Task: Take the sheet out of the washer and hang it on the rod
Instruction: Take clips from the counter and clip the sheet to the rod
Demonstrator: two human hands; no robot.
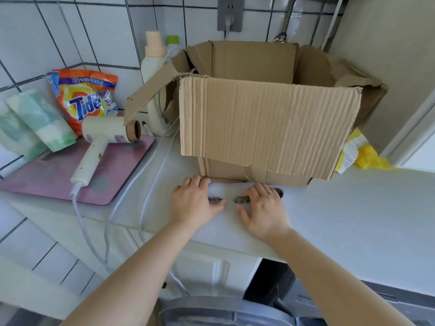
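Your left hand (194, 201) and right hand (264, 209) lie palm-down on the white counter (353, 208) just before the cardboard box (268, 123), fingers loosely spread, each touching small metal clips (241, 199). The sheet is out of sight, so you cannot tell which way it lies. The washer (226, 311) sits below the counter edge, at the bottom of the view.

Home laundry corner: tiled wall (98, 27), Tide bag (86, 97), washer (226, 311) below counter (353, 220)

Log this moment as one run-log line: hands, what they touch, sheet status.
left hand: on metal clip | right hand: on metal clip | site: countertop by cardboard box | sheet: not visible
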